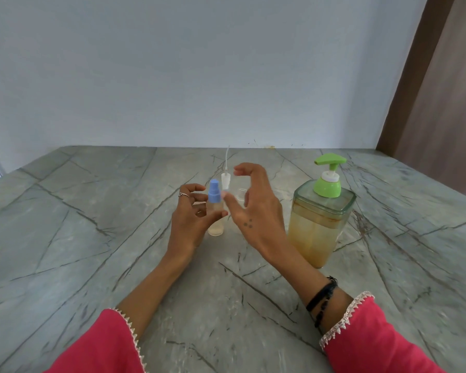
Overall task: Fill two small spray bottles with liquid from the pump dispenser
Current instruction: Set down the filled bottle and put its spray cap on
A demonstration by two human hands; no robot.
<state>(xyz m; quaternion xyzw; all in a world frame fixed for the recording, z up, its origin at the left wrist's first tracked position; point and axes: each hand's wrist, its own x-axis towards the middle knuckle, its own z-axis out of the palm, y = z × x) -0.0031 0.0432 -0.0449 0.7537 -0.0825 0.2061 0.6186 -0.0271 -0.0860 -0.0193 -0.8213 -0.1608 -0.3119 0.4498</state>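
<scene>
- A grey veined stone desk (pixel 97 238) runs back to a plain pale wall, with a brown panel at the far right.
- Your left hand (pixel 190 219) is curled loosely around the blue-capped spray bottle (pixel 215 208); the thumb crosses its front and the fingers sit behind. It looks like a light hold, though you cannot tell how firm.
- Your right hand (pixel 253 208) is spread wide, thumb and forefinger arched apart, holding nothing. Its thumb tip lies close to the clear sprayer head (pixel 225 181); contact cannot be told.
- The blue-capped bottle stands upright on the desk, long axis vertical, cap pointing up, a little pale liquid at its base.
- The clear sprayer head stands just behind it, also near vertical, its thin dip tube (pixel 227 157) pointing up and leaning slightly right.
- The second bottle is mostly hidden behind your right hand; only a clear rim (pixel 241 191) shows.
- The pump dispenser (pixel 319 222) stands upright to the right, near your right hand, its green spout pointing left.
- Risk: both small pieces are tall and narrow, so a brush from either hand could tip them, and an open bottle would spill.
</scene>
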